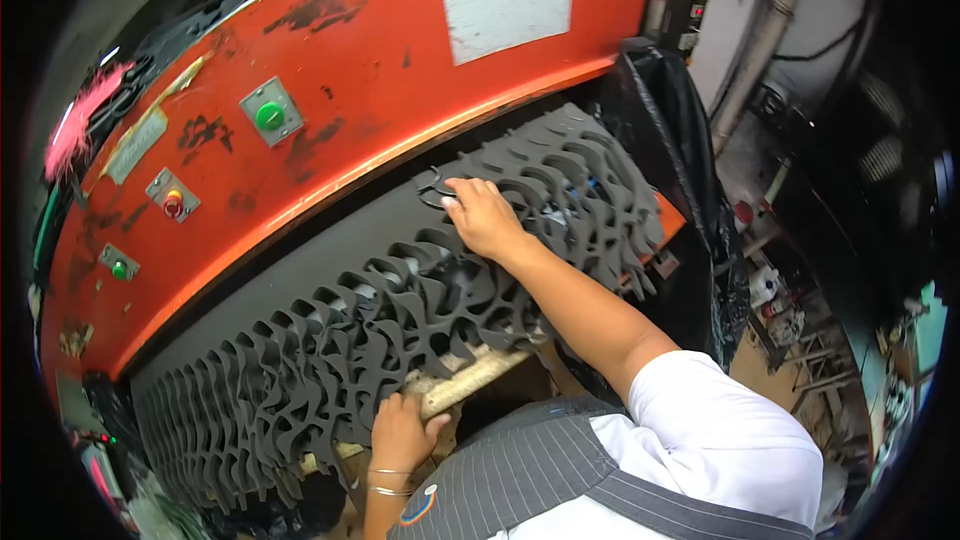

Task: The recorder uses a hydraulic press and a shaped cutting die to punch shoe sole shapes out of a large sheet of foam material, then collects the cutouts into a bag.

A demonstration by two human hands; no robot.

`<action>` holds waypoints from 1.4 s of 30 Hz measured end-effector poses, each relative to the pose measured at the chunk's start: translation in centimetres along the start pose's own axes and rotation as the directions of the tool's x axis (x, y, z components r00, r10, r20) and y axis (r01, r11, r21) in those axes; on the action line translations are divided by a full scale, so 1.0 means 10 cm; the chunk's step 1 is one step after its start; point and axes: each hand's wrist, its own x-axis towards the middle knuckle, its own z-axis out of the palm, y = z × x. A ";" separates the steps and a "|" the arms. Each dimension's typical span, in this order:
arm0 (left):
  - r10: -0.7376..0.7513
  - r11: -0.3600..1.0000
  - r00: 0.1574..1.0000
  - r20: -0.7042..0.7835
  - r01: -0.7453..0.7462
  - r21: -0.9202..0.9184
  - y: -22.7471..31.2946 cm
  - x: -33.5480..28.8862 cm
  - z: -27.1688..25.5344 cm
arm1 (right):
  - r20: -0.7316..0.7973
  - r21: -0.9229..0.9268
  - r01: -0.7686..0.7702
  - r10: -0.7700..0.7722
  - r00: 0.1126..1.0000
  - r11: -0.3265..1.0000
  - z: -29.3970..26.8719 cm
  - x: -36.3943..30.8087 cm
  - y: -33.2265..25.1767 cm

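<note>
A long dark grey foam sheet (290, 251) lies under the red machine. Its near half is cut into rows of wavy openings, and strips droop over the front edge. At the border between the uncut band and the openings, my right hand (483, 215) pinches a thin dark curved outline (432, 188), apparently a cutting die, lying on the foam. Part of it is hidden by the fingers. My left hand (403, 435) is at the sheet's near edge, fingers bent over the drooping foam and thumb apart. Beside it runs a pale worn board edge (465, 381).
The red machine front (370, 50) rises behind the sheet, with green buttons (270, 116) and a red knob (173, 204). Black plastic (665, 130) hangs at the right end. Cluttered racks (800, 340) stand farther right, and a pipe (750, 70) runs down the wall.
</note>
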 end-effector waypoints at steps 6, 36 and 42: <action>0.506 0.475 0.854 0.119 -0.160 -0.865 -0.17 -0.06 -0.76 | 0.143 -0.539 -0.040 0.138 0.980 0.841 0.32 0.24 -0.17; 0.010 0.281 0.965 -0.262 -0.255 -0.925 -0.32 1.74 -1.45 | 0.421 -0.382 -0.166 0.331 0.844 0.909 0.19 0.39 -0.78; 0.136 0.375 0.953 -0.270 -0.302 -0.876 -0.13 2.03 -0.90 | 0.351 -0.163 0.043 0.017 0.936 0.986 0.07 -0.01 -0.56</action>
